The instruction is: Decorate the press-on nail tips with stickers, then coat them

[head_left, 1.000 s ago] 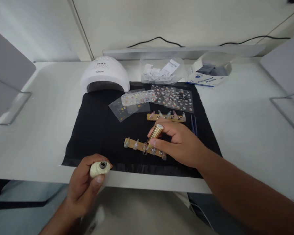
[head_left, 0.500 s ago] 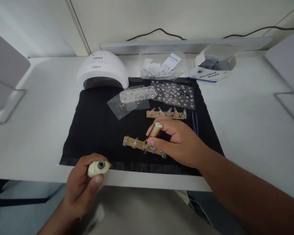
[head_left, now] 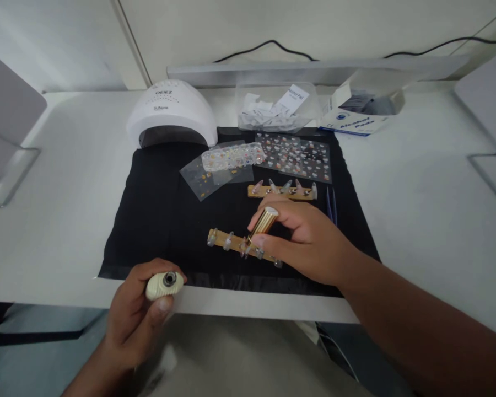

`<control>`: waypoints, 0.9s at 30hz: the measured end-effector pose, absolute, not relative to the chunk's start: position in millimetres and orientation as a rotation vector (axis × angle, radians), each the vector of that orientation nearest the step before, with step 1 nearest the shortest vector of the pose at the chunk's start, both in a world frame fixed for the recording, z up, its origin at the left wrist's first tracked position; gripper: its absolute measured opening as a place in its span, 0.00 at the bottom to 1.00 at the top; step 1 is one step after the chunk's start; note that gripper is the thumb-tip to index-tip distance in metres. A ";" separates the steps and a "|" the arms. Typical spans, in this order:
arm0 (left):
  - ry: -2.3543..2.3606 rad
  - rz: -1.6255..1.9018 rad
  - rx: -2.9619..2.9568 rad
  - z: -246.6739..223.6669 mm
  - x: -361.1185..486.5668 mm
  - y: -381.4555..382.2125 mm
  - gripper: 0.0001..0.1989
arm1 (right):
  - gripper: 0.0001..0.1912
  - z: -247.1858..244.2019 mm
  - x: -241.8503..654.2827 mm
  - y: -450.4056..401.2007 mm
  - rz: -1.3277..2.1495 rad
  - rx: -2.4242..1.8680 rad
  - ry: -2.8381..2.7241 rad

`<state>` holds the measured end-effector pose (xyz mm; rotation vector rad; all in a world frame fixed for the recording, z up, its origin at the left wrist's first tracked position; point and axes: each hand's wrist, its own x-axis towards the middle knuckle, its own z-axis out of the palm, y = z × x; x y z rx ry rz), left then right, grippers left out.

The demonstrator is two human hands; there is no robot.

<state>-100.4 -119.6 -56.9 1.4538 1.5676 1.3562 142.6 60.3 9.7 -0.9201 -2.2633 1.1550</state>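
My left hand (head_left: 138, 309) grips a cream bottle (head_left: 159, 286) with its mouth uncapped, at the front edge of the black mat (head_left: 157, 220). Pinched in my right hand (head_left: 314, 237) is a gold ribbed cap (head_left: 264, 222), tilted, its lower end at the middle of the nearer wooden strip (head_left: 220, 238). That strip carries several nail tips. Whether the brush touches a tip is too small to tell. Just behind my right hand lies a second wooden strip (head_left: 280, 191) with several nail tips standing on it.
A white lamp (head_left: 172, 113) stands at the back left. Sticker sheets (head_left: 314, 160) and a gem case (head_left: 233, 157) lie on the mat. Dark tweezers (head_left: 331, 205) are at its right. Behind are a clear tub (head_left: 276, 107) and an alcohol pad box (head_left: 357, 120).
The camera view has shifted slightly. The gold cap leans a little more to the right, and its lower end has moved slightly. Both hands keep their holds.
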 end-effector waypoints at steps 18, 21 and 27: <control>1.581 1.363 1.451 -52.5 -97.4 -117.7 0.15 | 0.07 5.2 143.3 63.0 1.139 -0.949 -2.247; 1.575 1.345 1.452 -55.0 -99.4 -119.2 0.15 | 0.07 7.0 144.6 64.5 1.140 -0.962 -2.230; 1.516 1.386 1.468 -58.7 -100.0 -121.4 0.14 | 0.06 7.7 143.8 60.5 1.180 -0.938 -2.198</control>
